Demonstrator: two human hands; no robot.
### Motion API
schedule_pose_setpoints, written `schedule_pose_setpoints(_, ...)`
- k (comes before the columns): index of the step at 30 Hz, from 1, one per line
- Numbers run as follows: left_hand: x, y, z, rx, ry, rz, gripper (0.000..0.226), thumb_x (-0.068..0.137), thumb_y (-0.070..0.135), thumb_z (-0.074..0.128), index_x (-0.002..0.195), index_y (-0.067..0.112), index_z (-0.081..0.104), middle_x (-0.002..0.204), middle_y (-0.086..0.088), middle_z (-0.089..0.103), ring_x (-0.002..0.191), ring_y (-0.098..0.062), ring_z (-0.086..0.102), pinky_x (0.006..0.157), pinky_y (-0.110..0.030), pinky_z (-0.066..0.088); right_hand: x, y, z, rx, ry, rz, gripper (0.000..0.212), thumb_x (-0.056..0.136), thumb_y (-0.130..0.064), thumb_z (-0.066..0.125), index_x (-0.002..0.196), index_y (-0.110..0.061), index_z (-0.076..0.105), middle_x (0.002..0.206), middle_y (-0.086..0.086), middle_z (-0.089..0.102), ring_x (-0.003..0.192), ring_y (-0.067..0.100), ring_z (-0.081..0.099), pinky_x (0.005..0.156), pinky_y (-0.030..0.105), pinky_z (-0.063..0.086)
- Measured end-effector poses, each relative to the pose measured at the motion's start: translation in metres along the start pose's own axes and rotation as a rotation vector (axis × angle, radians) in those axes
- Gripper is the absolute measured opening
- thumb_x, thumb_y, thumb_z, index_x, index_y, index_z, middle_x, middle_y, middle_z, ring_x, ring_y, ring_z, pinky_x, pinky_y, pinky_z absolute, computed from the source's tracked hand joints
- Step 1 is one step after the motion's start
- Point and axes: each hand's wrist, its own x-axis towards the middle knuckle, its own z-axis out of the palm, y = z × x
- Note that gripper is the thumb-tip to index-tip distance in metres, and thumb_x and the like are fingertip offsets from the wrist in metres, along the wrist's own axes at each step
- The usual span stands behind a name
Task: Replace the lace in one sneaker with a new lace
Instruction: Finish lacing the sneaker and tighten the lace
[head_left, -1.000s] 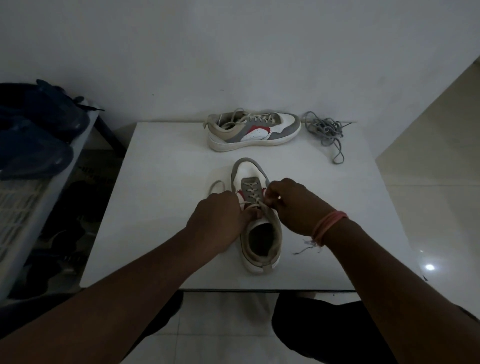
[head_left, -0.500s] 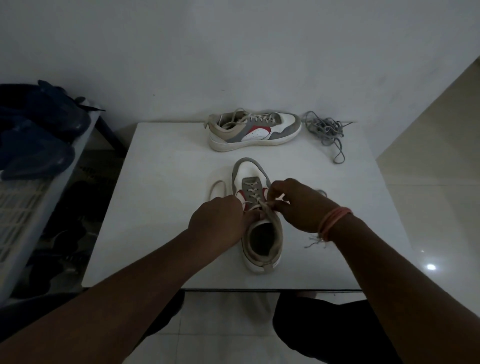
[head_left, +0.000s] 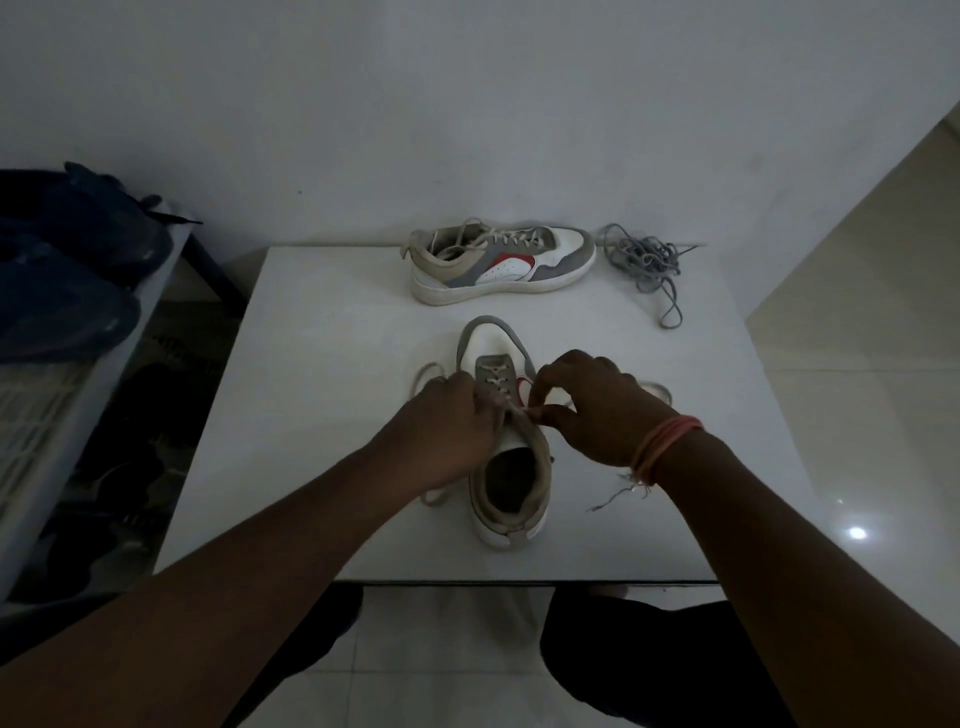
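A white and grey sneaker (head_left: 506, 467) stands toe-away in the middle of the white table (head_left: 322, 415). Its pale lace (head_left: 491, 382) crosses the lower eyelets and trails off both sides. My left hand (head_left: 447, 431) sits at the sneaker's left edge, fingers curled on the lace near the upper eyelets. Opposite it, my right hand (head_left: 592, 410) pinches a strand of the lace at the right edge, thumb and forefinger together. A loose grey lace (head_left: 644, 260) lies tangled at the table's far right.
A second matching sneaker (head_left: 498, 262) lies sideways at the back of the table, laced. A rack with dark shoes (head_left: 67, 291) stands to the left. The wall is right behind the table; tiled floor lies to the right.
My right hand has shifted slightly right and back, drawing the lace strand out from the eyelets. My left hand stays at the sneaker's left side.
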Motion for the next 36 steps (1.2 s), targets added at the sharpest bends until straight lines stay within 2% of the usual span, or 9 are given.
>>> schedule_pose_setpoints(4, -0.003, 0.001, -0.009, 0.075, -0.130, 0.037, 0.008, 0.103, 0.029, 0.051, 0.100, 0.022, 0.050, 0.089, 0.005, 0.054, 0.083, -0.016, 0.052, 0.062, -0.025, 0.033, 0.004, -0.001, 0.008, 0.069, -0.001, -0.034, 0.010, 0.100, -0.027, 0.053, 0.101, -0.024, 0.063, 0.110, 0.004, 0.054, 0.093, 0.021, 0.058, 0.086, 0.037, 0.054)
schedule_pose_setpoints(8, -0.001, -0.004, -0.005, 0.102, -0.135, 0.082, 0.019, 0.101, 0.027, 0.052, 0.114, 0.016, 0.060, 0.115, -0.007, 0.067, 0.099, -0.026, 0.063, 0.076, -0.028, 0.041, 0.003, -0.005, 0.009, 0.040, -0.005, -0.079, 0.009, 0.099, -0.020, 0.049, 0.102, -0.020, 0.058, 0.106, 0.006, 0.050, 0.084, 0.022, 0.059, 0.080, 0.040, 0.055)
schedule_pose_setpoints(11, -0.003, -0.001, -0.008, 0.160, -0.152, 0.066, 0.015, 0.104, 0.033, 0.043, 0.097, 0.021, 0.048, 0.101, -0.005, 0.061, 0.087, -0.024, 0.057, 0.071, -0.030, 0.038, 0.000, -0.005, 0.007, -0.029, 0.002, -0.103, 0.007, 0.096, -0.019, 0.052, 0.099, -0.024, 0.054, 0.103, 0.002, 0.050, 0.081, 0.022, 0.058, 0.079, 0.043, 0.055)
schedule_pose_setpoints(16, -0.006, -0.011, -0.016, 0.331, -0.056, 0.155, 0.021, 0.105, 0.038, 0.041, 0.090, 0.023, 0.038, 0.099, -0.004, 0.061, 0.096, -0.030, 0.062, 0.070, -0.031, 0.035, -0.007, -0.009, 0.001, -0.237, 0.082, -0.047, 0.021, 0.090, -0.016, 0.050, 0.091, -0.036, 0.045, 0.101, -0.004, 0.047, 0.081, 0.018, 0.057, 0.086, 0.041, 0.046)
schedule_pose_setpoints(22, -0.006, -0.011, -0.020, 0.385, -0.081, 0.254, 0.027, 0.107, 0.022, 0.041, 0.101, 0.003, 0.059, 0.071, 0.009, 0.029, 0.093, -0.034, 0.058, 0.075, -0.044, 0.044, -0.004, -0.004, 0.001, -0.231, 0.100, 0.037, 0.015, 0.090, -0.016, 0.052, 0.098, -0.027, 0.058, 0.105, -0.001, 0.046, 0.081, 0.018, 0.055, 0.079, 0.035, 0.044)
schedule_pose_setpoints(25, 0.000, -0.014, -0.016, 0.218, -0.035, 0.120, 0.030, 0.105, 0.035, 0.043, 0.082, 0.016, 0.048, 0.071, 0.004, 0.046, 0.077, -0.025, 0.057, 0.059, -0.034, 0.034, 0.001, 0.002, 0.008, -0.196, 0.074, 0.045, 0.017, 0.097, -0.024, 0.046, 0.100, -0.017, 0.061, 0.101, 0.005, 0.056, 0.090, 0.024, 0.058, 0.083, 0.041, 0.049)
schedule_pose_setpoints(29, 0.002, -0.010, -0.017, 0.051, 0.155, 0.100, 0.030, 0.104, 0.041, 0.046, 0.087, 0.017, 0.052, 0.074, 0.000, 0.059, 0.069, -0.018, 0.059, 0.056, -0.031, 0.036, 0.008, 0.001, 0.000, 0.282, -0.049, 0.090, 0.046, 0.106, -0.033, 0.039, 0.078, -0.007, 0.064, 0.084, 0.015, 0.067, 0.076, 0.025, 0.061, 0.074, 0.036, 0.048)
schedule_pose_setpoints(31, 0.000, 0.002, -0.019, -0.059, 0.207, 0.169, 0.028, 0.104, 0.040, 0.047, 0.088, 0.019, 0.053, 0.073, 0.004, 0.059, 0.067, -0.011, 0.058, 0.056, -0.027, 0.038, 0.005, -0.006, -0.009, 0.664, -0.081, 0.067, 0.043, 0.106, -0.032, 0.044, 0.079, -0.006, 0.066, 0.077, 0.017, 0.066, 0.070, 0.023, 0.057, 0.067, 0.035, 0.049)
schedule_pose_setpoints(36, -0.002, 0.020, -0.020, -0.708, -0.013, 0.095, 0.043, 0.105, 0.055, 0.035, 0.097, 0.022, 0.062, 0.091, 0.001, 0.072, 0.090, -0.019, 0.071, 0.091, -0.046, 0.057, 0.000, -0.019, -0.017, 1.510, -0.226, -0.113, 0.022, 0.101, -0.024, 0.051, 0.098, -0.004, 0.060, 0.088, 0.011, 0.063, 0.072, 0.021, 0.056, 0.074, 0.037, 0.051)
